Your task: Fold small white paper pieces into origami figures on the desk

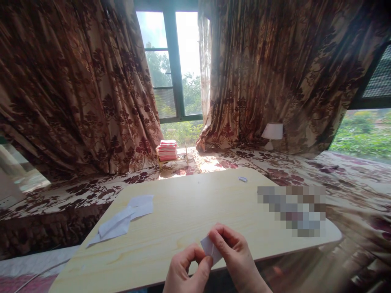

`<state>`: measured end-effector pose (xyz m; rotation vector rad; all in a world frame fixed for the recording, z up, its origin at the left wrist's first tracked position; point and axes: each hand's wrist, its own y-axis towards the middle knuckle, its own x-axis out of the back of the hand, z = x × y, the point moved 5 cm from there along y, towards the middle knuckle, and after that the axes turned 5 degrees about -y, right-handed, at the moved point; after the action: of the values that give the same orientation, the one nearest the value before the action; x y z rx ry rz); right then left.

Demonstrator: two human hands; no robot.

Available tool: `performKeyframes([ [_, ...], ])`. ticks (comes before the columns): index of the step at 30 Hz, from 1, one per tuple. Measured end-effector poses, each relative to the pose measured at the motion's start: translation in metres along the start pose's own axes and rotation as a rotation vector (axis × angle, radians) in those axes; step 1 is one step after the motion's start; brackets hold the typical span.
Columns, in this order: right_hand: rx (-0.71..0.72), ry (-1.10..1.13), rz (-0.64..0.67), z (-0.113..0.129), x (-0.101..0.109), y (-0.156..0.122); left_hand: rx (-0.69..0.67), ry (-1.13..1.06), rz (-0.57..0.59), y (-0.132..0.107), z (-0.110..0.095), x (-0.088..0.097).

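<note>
Near the front edge of the pale wooden table (171, 219), a small piece of white paper (207, 246) is held up between my two hands. My left hand (187, 270) pinches its lower edge between thumb and forefinger. From the right, my right hand (233, 252) grips the upper part, its fingers covering some of the sheet. The paper seems to have a fold or crease along it; the exact shape is partly hidden. Loose white paper sheets (114, 224) lie overlapping at the table's left side.
A small folded paper piece (242, 179) rests near the table's far edge. Something blurred out by pixels covers the right side. Beyond are a flowered ledge cover, a stack of pink-and-white cloths (168, 150), a white lamp (273, 132) and patterned curtains (244, 81) around a window.
</note>
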<state>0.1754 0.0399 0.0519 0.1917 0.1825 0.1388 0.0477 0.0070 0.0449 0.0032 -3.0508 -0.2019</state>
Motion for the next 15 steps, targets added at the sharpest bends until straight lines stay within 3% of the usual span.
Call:
performKeyframes([
  [3,-0.014,-0.012,0.079,0.003,-0.001,-0.001,0.053,0.018,0.066,0.003,-0.012,0.005],
  [8,-0.014,-0.059,0.156,-0.002,-0.003,-0.001,-0.093,0.153,0.005,0.005,-0.035,0.013],
  [15,-0.059,-0.162,0.322,-0.006,-0.008,-0.003,-0.118,0.288,0.018,0.001,-0.027,0.013],
])
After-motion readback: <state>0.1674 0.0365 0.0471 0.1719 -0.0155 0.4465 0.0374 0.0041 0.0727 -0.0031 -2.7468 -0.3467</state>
